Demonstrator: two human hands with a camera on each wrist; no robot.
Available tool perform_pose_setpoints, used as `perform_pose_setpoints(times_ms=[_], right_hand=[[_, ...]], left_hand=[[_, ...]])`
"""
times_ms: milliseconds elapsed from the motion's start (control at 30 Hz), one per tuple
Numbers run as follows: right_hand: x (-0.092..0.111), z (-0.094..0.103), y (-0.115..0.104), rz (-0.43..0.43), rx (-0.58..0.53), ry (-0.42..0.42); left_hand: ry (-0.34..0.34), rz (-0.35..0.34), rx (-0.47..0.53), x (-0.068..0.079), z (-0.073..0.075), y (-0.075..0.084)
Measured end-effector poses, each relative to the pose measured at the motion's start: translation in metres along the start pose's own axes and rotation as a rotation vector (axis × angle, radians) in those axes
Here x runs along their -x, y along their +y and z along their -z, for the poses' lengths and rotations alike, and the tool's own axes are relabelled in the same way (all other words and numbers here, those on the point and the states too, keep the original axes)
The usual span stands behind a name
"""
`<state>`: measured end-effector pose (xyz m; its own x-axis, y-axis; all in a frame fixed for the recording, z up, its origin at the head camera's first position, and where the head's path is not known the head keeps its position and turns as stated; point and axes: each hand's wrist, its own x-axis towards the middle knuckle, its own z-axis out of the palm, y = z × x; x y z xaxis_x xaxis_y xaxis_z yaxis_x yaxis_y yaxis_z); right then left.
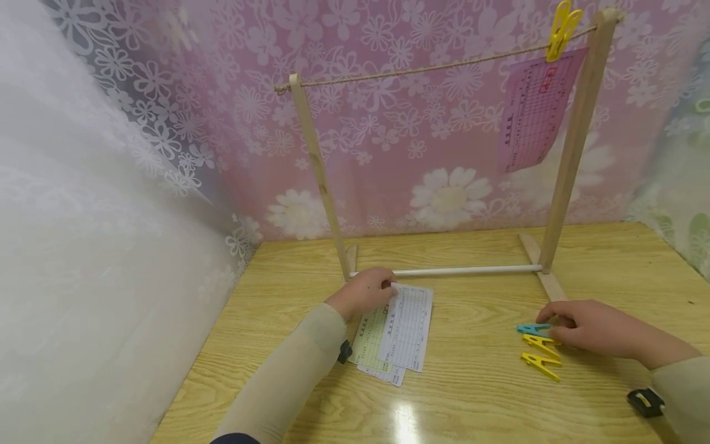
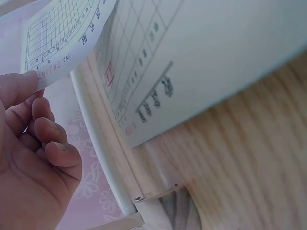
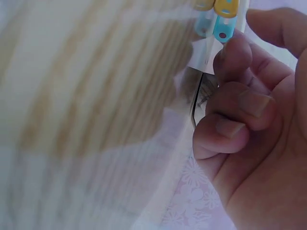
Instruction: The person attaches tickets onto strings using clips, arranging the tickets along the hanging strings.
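My left hand pinches the top corner of a white printed slip between thumb and forefinger. In the left wrist view the pinched slip bends up from the thumb. Beneath it on the table are a pale yellow-green slip and another white slip. My right hand is low over the table beside a blue clothespin, its fingertips at the clip's end. The right wrist view shows a gap between thumb and forefinger. Two yellow clothespins, one nearer and one just behind, lie alongside.
A wooden stand has two posts, a white bottom bar and a rope strung across its top. A yellow clothespin holds a pink slip on the rope at the right. Flowered curtains hang behind the wooden table.
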<state>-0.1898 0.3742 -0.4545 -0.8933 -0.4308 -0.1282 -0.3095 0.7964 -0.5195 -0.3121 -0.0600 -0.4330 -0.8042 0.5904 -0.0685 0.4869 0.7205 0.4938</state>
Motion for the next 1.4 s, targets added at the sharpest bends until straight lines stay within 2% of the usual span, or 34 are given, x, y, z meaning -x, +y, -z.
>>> perform_pose_setpoints(times_ms=[67, 300, 600, 833, 1067, 1300, 1400], right_hand=[[-0.001, 0.0, -0.001, -0.007, -0.006, 0.0], [-0.003, -0.002, -0.004, 0.052, -0.029, -0.018], [-0.004, -0.002, -0.004, 0.037, -0.042, -0.026], [-0.005, -0.002, -0.004, 0.022, 0.042, 0.007], [0.002, 0.0, 0.0, 0.003, 0.063, 0.003], [0.0, -0.001, 0.004, -0.043, 0.113, 0.009], [-0.001, -0.002, 0.003, -0.037, 0.124, 0.021]], left_hand=[[0.012, -0.007, -0.001, 0.001, 0.001, 0.001], [0.013, -0.021, 0.004, 0.004, 0.001, 0.004], [0.028, -0.015, 0.006, 0.004, 0.002, 0.006], [0.109, 0.014, -0.013, 0.003, 0.002, 0.01], [0.2, 0.014, 0.077, 0.005, 0.006, 0.013], [0.223, -0.005, 0.111, 0.005, 0.01, 0.016], [0.225, -0.01, 0.126, 0.006, 0.01, 0.017]])
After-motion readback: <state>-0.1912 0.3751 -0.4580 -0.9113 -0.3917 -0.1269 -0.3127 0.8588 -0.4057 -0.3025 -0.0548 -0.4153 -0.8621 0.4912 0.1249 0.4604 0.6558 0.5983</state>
